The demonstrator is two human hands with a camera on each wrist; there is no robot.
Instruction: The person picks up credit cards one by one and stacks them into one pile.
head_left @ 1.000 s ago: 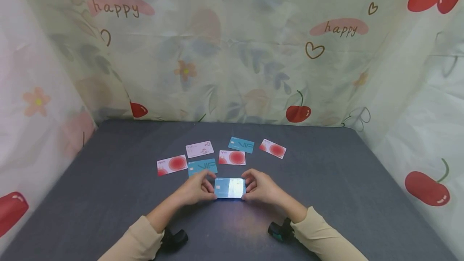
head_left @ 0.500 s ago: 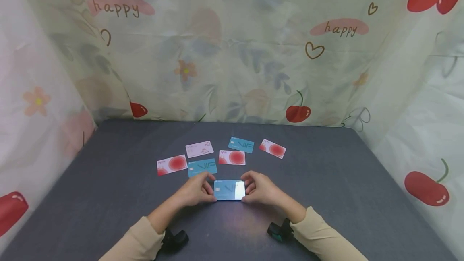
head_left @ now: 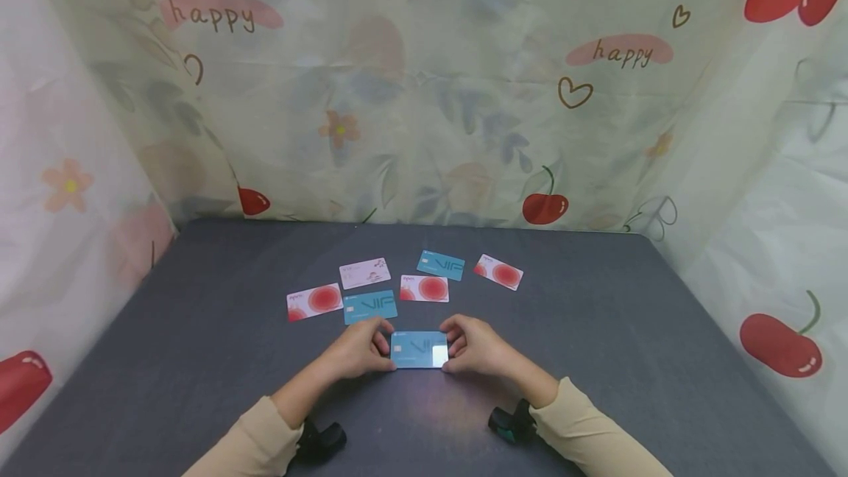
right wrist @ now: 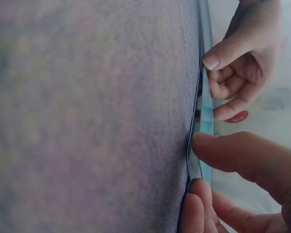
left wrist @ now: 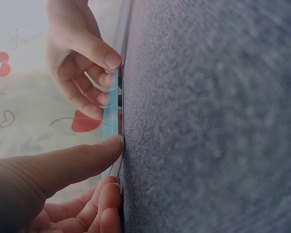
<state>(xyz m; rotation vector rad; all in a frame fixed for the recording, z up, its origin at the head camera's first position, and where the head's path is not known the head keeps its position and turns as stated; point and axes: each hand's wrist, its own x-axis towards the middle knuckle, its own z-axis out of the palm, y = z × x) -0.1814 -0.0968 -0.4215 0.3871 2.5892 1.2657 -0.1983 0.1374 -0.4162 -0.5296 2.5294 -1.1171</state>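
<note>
Left hand (head_left: 363,347) and right hand (head_left: 480,345) grip the blue card (head_left: 411,352) by its ends. Uneven pressure could tip it loose, though contact looks unclear edge-on

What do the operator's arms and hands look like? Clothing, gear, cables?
Left hand and right hand: bare, no gloves. Left sleeve and right sleeve: plain beige, ending short of the wrists. Left wrist device: black, chunky. Right wrist device: black, with a dark teal patch. No cables or readable markings visible.
</note>
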